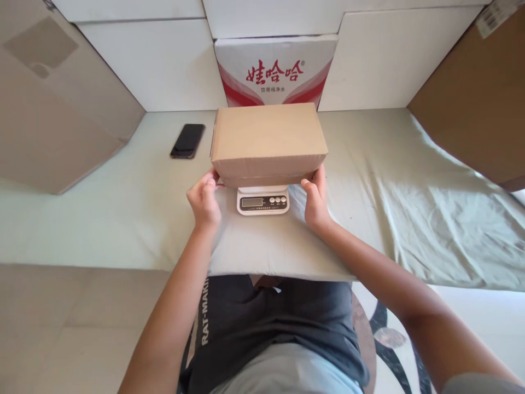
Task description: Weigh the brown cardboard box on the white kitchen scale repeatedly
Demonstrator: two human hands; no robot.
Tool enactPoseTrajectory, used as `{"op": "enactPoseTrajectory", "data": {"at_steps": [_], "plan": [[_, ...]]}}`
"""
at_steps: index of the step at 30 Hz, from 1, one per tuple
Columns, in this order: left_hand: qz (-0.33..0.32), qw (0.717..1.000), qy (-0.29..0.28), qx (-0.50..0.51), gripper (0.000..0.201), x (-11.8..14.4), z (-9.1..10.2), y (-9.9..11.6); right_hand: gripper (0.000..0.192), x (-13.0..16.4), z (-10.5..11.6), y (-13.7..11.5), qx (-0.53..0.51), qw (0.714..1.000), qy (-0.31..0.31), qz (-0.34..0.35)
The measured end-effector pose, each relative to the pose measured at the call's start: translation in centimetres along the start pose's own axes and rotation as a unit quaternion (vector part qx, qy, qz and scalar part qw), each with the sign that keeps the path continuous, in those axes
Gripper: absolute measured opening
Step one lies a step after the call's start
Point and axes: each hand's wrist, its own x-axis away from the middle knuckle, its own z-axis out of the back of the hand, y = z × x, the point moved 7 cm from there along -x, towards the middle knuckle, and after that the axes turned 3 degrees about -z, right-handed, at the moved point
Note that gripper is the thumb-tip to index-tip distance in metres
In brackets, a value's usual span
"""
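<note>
A closed brown cardboard box (268, 131) sits on or just over a small white kitchen scale (263, 210); whether its underside touches the scale I cannot tell. The box hides most of the weighing plate, while the scale's display and its round buttons show in front. At the box's lower left corner, my left hand (205, 200) grips the edge, fingers under it. My right hand (315, 197) holds the lower right corner, thumb in front and the fingers partly hidden behind the cardboard.
A black phone (187, 140) lies on the pale green cloth (102, 219), left of the box. Behind stands a white and red carton (274, 71) against white panels (369, 60). Large cardboard boxes flank the surface at left (61, 109) and right (479, 104).
</note>
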Motion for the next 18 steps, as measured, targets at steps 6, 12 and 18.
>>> {"op": "enactPoseTrajectory", "data": {"at_steps": [6, 12, 18], "plan": [[0.011, 1.000, 0.005, -0.012, 0.048, -0.32, -0.06, -0.20, 0.046, -0.10, -0.12, -0.25, -0.012, 1.000, -0.002, 0.001], [0.011, 1.000, 0.008, -0.015, 0.051, -0.55, 0.03, -0.43, 0.052, -0.17, -0.03, 0.19, -0.003, 1.000, -0.002, -0.003], [0.012, 1.000, 0.013, -0.022, 0.048, -0.60, 0.12, -0.15, 0.047, 0.06, -0.37, -0.30, -0.001, 1.000, -0.005, -0.002]]}}
